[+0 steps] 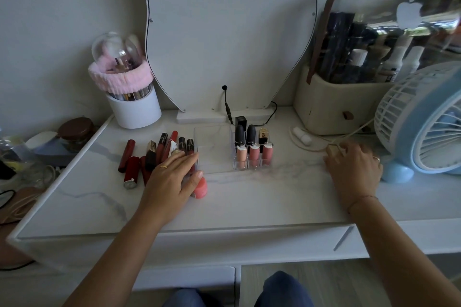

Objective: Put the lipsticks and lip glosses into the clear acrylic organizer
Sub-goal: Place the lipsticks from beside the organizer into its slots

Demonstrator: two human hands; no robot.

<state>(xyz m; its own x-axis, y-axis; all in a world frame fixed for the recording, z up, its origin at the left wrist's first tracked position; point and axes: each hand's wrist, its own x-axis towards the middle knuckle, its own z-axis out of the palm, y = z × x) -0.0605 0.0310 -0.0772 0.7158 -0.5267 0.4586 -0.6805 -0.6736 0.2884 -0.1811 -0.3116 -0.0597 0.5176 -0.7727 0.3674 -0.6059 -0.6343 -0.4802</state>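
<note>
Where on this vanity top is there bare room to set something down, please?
Bare marble lies along the front edge between the left hand and right hand, and front-left below the loose lipsticks. It is crowded around the acrylic organizer and fan.

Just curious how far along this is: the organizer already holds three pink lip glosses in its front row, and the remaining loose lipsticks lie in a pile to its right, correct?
Not quite. The three pink lip glosses do stand in the front row of the organizer, but the loose lipsticks lie to its left, under the left hand. The head view shows this.
</note>
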